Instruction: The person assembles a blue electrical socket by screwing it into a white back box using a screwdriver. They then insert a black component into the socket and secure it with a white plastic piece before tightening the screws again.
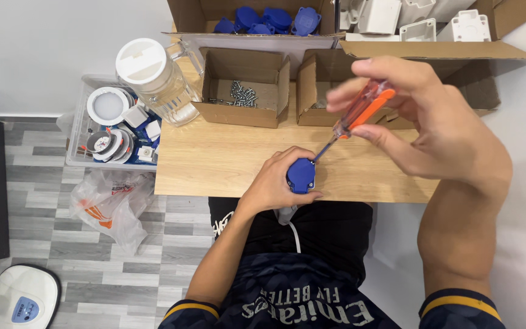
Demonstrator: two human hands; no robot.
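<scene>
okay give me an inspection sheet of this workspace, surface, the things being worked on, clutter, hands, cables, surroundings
Surface: light wooden table, bare in the middle.
Job's things: blue plastic part near the table's front edge; orange-handled screwdriver, tip on the part.
Clutter: open cardboard box of screws; a second small box; large box of blue parts and white parts; clear jug.
Hands: left hand grips the blue part; right hand holds the screwdriver handle.
Cables: white cord hanging below the part.
Surroundings: crate of round fittings, plastic bag on grey floor.
</scene>
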